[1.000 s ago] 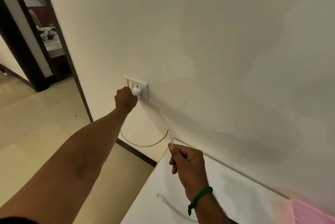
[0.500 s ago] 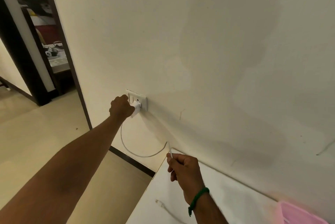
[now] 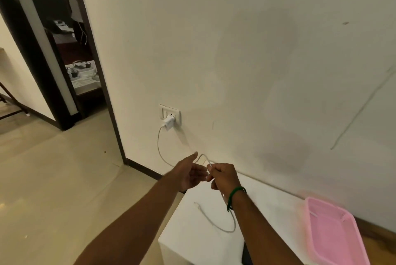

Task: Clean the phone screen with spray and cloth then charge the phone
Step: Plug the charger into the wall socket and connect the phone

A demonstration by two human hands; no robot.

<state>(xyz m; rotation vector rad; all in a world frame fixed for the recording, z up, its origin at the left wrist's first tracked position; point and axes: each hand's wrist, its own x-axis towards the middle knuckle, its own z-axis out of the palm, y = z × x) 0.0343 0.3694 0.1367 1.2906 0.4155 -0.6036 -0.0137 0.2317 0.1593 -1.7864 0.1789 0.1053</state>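
A white charger adapter [image 3: 168, 122] sits plugged into the wall socket [image 3: 170, 112]. Its white cable [image 3: 159, 147] droops from the adapter and rises to my right hand [image 3: 222, 178], which grips it over the table's far left corner. The cable's free end [image 3: 197, 204] lies loose on the white table [image 3: 192, 234]. My left hand [image 3: 189, 173] is just left of the right hand, fingers straight, holding nothing. No phone, spray or cloth is in view.
A pink plastic basket [image 3: 334, 232] sits at the table's right side. An open doorway [image 3: 70, 50] with a dark frame is at the left, with cluttered surfaces beyond. Beige tiled floor [image 3: 53, 179] spreads left of the table.
My left hand has let go of the adapter at the socket and drawn back beside the right hand. The right hand still grips the cable. The view has tilted up.
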